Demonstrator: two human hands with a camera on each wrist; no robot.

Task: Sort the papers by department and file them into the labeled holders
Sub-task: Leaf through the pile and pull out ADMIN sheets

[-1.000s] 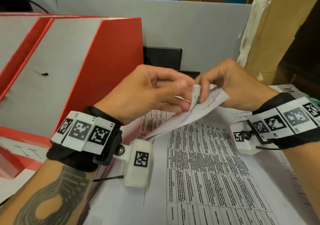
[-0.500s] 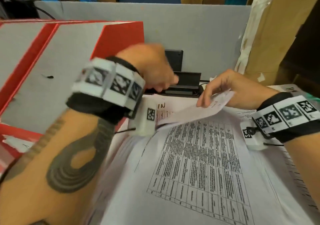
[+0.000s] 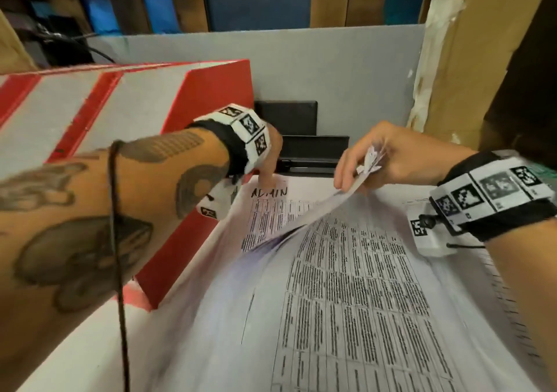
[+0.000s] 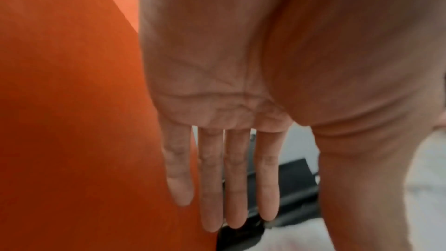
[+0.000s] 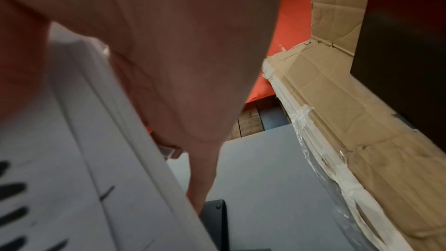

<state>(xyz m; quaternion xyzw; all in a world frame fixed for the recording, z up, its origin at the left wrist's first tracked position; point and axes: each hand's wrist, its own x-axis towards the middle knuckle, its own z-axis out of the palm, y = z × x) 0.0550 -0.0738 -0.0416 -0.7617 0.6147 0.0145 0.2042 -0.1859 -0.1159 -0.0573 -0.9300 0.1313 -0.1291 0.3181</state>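
Note:
A stack of printed papers (image 3: 346, 301) with tables lies before me. My right hand (image 3: 370, 159) pinches the far corner of the upper sheets (image 5: 101, 140) and lifts them. Under them lies a sheet marked "ADMIN" (image 3: 269, 192) in black handwriting. My left hand (image 3: 269, 162) reaches down beside the red and grey holder (image 3: 208, 96), one finger touching the paper just above that word. The left wrist view shows its fingers (image 4: 236, 178) straight and held together, empty, next to the holder's red wall (image 4: 72, 121).
A grey partition (image 3: 331, 69) closes the back. Black flat items (image 3: 310, 144) sit at its foot behind the papers. A taped cardboard box (image 3: 470, 60) stands at the right. More papers (image 3: 512, 301) lie under my right wrist.
My left hand let go of the sheet corner, swung up and forward, and came down by the holder at the top of the ADMIN sheet. The right hand has raised the corner higher.

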